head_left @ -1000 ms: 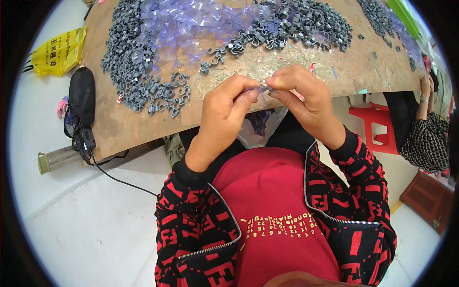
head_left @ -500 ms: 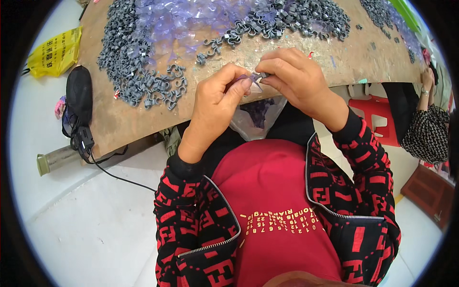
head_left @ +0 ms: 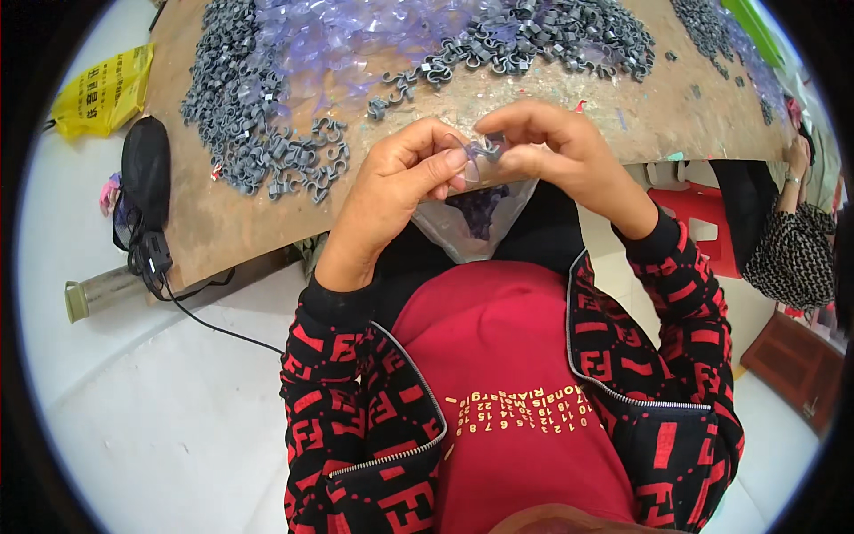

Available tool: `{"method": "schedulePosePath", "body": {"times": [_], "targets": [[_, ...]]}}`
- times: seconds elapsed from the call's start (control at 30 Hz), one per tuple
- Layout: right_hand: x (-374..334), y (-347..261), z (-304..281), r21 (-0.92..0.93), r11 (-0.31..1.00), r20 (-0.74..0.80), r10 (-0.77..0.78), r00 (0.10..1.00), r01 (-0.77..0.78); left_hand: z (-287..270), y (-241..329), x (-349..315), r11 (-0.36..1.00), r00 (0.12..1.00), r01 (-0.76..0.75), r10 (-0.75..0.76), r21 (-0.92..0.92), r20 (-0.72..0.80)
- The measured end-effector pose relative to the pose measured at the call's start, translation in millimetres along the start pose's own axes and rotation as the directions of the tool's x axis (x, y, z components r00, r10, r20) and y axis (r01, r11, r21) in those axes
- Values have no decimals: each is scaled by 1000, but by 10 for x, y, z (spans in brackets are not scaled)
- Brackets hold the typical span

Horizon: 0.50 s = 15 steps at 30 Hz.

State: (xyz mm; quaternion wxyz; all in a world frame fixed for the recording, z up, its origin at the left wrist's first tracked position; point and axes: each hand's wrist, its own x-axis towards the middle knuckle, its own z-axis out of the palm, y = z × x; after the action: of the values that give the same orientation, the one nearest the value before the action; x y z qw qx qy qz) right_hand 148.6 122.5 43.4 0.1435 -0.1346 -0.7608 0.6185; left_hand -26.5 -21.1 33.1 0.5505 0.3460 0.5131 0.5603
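In front of me, at the table's near edge, my left hand (head_left: 400, 173) pinches a clear purple plastic piece (head_left: 471, 160) between thumb and fingers. A small grey plastic clip (head_left: 492, 145) sits against that piece, on its right side. My right hand (head_left: 559, 156) has its thumb and forefinger on either side of the clip, with a gap between them. Whether the clip is fastened to the purple piece, I cannot tell. Loose grey clips (head_left: 294, 160) lie in a heap at the left, and a pile of clear purple pieces (head_left: 347, 44) lies farther back.
More grey clips (head_left: 569, 40) spread along the back right of the wooden table (head_left: 213, 240). Below its edge, a clear bag (head_left: 485, 218) with dark purple contents rests at my lap. A black pouch (head_left: 145, 173) with a cable hangs at the left. Another person's arm (head_left: 794, 169) shows at far right.
The fingers of my right hand have spread wider around the clip. My left hand has turned slightly, and more of the clear purple piece shows.
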Motion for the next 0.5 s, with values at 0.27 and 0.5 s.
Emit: {"method": "schedulePosePath", "body": {"times": [0.27, 0.5], "targets": [[44, 100, -45, 264, 958, 120, 84, 989, -114, -16, 46, 17, 998, 996, 55, -56, 15, 65], [69, 114, -95, 344, 919, 180, 139, 974, -195, 110, 63, -34, 898, 977, -192, 211, 397, -6]]}}
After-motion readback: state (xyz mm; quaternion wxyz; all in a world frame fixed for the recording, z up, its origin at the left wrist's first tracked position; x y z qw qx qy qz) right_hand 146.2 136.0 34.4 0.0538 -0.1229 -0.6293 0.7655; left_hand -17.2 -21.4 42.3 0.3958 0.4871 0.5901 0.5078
